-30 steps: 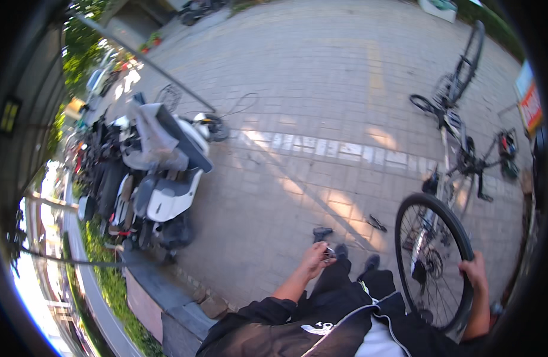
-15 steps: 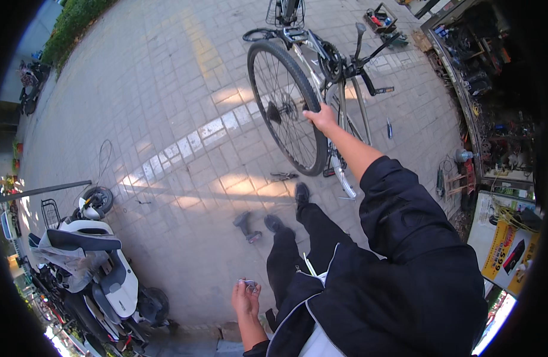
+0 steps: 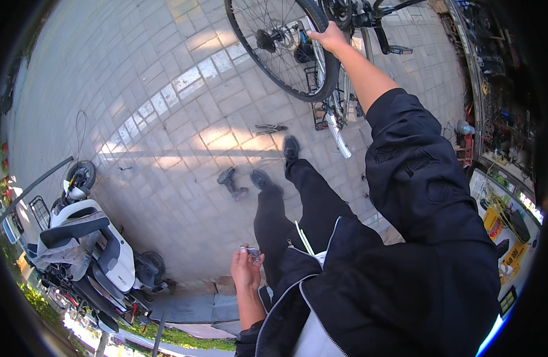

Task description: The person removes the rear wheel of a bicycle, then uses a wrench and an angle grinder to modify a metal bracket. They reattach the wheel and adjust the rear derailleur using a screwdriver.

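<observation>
Yellow signs (image 3: 513, 258) bear print; right hand (image 3: 333, 38) grips tyre (image 3: 331, 75).

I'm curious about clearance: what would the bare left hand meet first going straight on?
Probably the grey, pistol-shaped power drill on the brick paving; depth is unclear, so the left hand might pass above.

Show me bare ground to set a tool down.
Bare: the paving between the grey drill and the white scooter. A smaller patch lies between the drill and the pliers. Crowded: around the right hand, with wheel, crank and pedal close by.
</observation>
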Tool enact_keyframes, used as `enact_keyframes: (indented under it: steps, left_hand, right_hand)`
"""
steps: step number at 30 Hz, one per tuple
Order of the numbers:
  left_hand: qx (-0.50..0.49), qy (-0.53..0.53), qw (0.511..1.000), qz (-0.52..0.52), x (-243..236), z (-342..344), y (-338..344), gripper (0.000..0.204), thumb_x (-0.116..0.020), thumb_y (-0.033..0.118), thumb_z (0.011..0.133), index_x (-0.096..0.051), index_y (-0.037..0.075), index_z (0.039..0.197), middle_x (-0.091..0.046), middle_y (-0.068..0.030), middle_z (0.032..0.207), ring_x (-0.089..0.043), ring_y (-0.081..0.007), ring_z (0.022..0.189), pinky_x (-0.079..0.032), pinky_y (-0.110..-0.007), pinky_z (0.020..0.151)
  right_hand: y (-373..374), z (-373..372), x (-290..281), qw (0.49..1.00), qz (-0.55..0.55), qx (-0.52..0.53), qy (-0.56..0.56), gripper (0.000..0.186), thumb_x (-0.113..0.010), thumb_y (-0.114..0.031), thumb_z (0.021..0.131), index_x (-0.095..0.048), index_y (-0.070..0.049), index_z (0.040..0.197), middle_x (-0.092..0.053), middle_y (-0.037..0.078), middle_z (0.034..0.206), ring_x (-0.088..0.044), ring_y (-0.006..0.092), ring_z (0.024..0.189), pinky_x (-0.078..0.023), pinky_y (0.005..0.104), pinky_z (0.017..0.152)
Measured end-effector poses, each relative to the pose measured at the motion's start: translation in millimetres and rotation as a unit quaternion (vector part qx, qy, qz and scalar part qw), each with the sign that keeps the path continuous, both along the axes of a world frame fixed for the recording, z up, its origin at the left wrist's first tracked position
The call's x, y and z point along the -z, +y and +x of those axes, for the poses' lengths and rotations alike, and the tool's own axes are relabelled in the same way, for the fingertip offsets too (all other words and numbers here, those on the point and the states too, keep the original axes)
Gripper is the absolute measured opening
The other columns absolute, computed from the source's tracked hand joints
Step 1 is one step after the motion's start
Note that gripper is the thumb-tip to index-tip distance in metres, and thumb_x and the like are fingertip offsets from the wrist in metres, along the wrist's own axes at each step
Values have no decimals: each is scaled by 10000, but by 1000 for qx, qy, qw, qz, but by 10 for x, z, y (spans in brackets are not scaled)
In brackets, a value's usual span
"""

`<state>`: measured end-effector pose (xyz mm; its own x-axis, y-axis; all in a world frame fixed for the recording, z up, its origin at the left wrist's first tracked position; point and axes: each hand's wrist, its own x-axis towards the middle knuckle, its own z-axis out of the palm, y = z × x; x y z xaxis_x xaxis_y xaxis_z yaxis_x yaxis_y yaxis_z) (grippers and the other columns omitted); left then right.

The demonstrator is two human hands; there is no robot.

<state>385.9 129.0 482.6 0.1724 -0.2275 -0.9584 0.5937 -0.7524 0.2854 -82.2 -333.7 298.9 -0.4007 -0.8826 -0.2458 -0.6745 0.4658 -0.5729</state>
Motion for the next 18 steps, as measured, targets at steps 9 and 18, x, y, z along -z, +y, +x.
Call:
enact_keyframes:
  steps: [9, 18]
  left_hand:
    - [126, 139, 978, -93, 223, -390, -1253, 326, -617, 242, 989, -579, 16, 1221, -644, -71, 996, -640, -199, 938, -535, -470, 930]
    - [351, 168, 913, -121, 583, -1002, -1800, 230, -645, 150, 967, -666, -12, 1130, -694, -56, 988, -648, -145, 873, -526, -308, 818]
  right_hand:
    - [1424, 591, -684, 990, -32, 16, -133, 680, -719, -429, 864, -561, 54, 1316, -620, 227, 1272, -583, 327, 1215, -446, 395, 1034]
    - [3526, 1766, -1314, 799, 72, 184, -567, 312, -694, -171, 927, -658, 57, 1139, -696, 70, 981, -635, 121, 870, -515, 261, 792]
